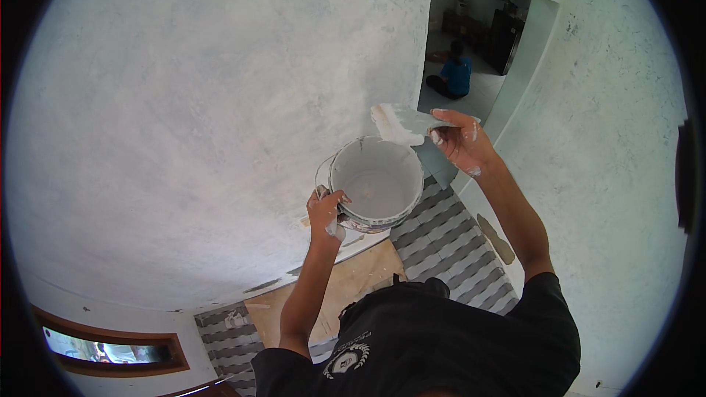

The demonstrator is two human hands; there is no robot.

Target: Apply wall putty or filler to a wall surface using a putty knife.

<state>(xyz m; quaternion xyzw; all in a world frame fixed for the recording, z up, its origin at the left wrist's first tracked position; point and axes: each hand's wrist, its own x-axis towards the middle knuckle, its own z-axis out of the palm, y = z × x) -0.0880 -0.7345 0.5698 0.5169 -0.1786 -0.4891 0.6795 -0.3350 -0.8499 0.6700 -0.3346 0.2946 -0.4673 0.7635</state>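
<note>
My left hand (326, 213) grips the near left side of a round bucket (348, 164), its fingers over the rim. Whitish paste coats the bucket's walls and bottom, and a thin wire handle stands out at its left. Over the far right of the rim, my right hand (467, 145) is closed on a wide, flat putty knife (399, 124) whose blade points left and carries white putty. White smears mark both hands. How the right fingers wrap the tool's grip is partly hidden.
A patchy grey-white wall (169, 103) rises on the left, another (618, 176) on the right. Beyond the doorway (544, 26), a person in a blue top (457, 75) sits on the floor. Below lie patterned grey tiles (471, 268) and a tan board (357, 276). A wood-framed window (173, 353) is at lower left.
</note>
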